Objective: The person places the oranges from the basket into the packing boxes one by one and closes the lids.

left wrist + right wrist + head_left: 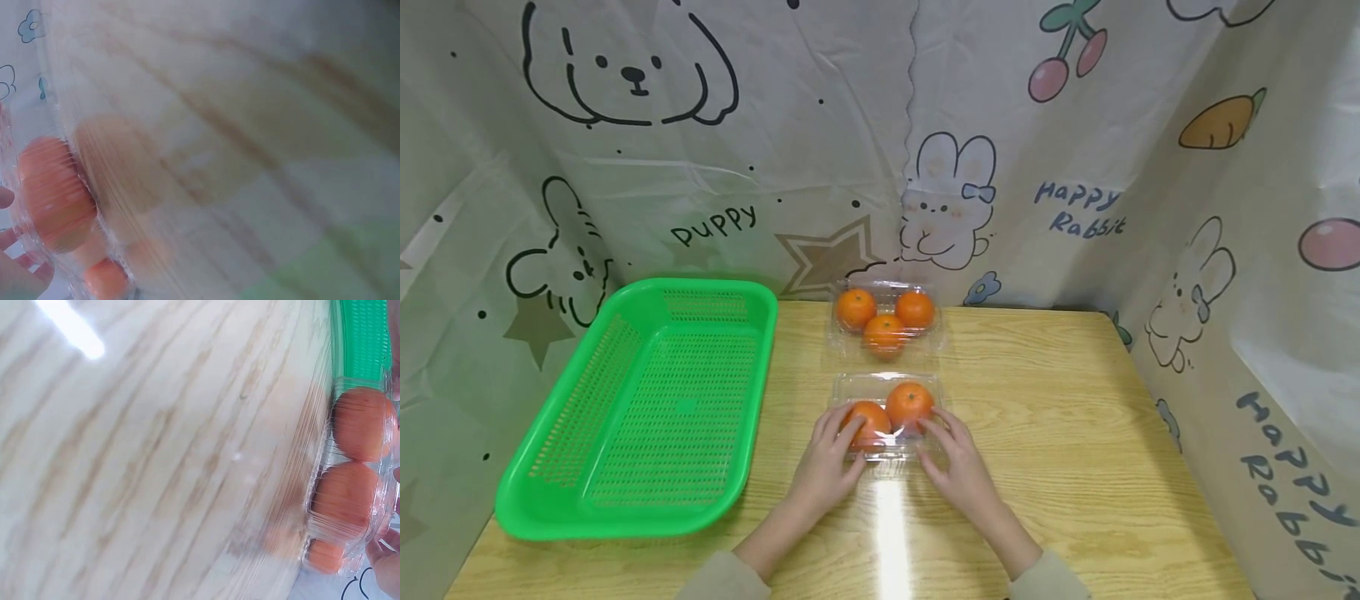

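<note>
In the head view, a clear plastic clamshell box (859,385) with two oranges inside lies on the wooden table. One orange (871,427) is at its left, the other orange (911,403) at its right, slightly farther back. My left hand (826,467) grips the box's left side, fingers over the top and thumb by the front edge. On the opposite side my right hand (961,471) holds it the same way. Through the plastic, the right wrist view shows both oranges (347,499) from the front. Whether the lid is fastened cannot be made out.
Behind it stands a second clear box (887,288) holding three oranges, against the back curtain (820,150). A green perforated basket (681,467) occupies the table's left side. Bare wooden tabletop (1075,450) extends to the right, bounded by another printed curtain (1262,317).
</note>
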`<state>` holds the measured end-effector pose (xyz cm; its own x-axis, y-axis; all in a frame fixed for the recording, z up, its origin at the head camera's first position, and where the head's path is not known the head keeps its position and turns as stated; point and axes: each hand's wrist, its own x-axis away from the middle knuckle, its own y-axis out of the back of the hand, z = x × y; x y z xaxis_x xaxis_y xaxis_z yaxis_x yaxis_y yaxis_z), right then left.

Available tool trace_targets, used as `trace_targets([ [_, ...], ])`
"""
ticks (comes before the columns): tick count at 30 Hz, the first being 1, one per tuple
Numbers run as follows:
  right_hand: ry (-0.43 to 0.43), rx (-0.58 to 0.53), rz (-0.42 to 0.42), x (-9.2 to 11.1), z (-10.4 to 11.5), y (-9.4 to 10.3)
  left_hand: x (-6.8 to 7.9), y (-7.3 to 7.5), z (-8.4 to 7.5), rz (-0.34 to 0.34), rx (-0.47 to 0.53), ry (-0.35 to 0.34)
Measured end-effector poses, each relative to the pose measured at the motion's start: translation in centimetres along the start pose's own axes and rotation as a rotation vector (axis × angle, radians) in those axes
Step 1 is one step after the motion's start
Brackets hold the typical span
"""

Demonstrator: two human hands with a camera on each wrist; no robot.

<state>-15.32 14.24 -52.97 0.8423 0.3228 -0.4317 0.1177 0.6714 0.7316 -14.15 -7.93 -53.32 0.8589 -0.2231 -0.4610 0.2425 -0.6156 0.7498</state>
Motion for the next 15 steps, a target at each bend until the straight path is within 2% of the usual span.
trace_targets([
  [15,0.002,0.006,-0.006,-1.4,-0.9,-0.3,-1.5,-0.3,0.5,0.011,0.014,0.021],
])
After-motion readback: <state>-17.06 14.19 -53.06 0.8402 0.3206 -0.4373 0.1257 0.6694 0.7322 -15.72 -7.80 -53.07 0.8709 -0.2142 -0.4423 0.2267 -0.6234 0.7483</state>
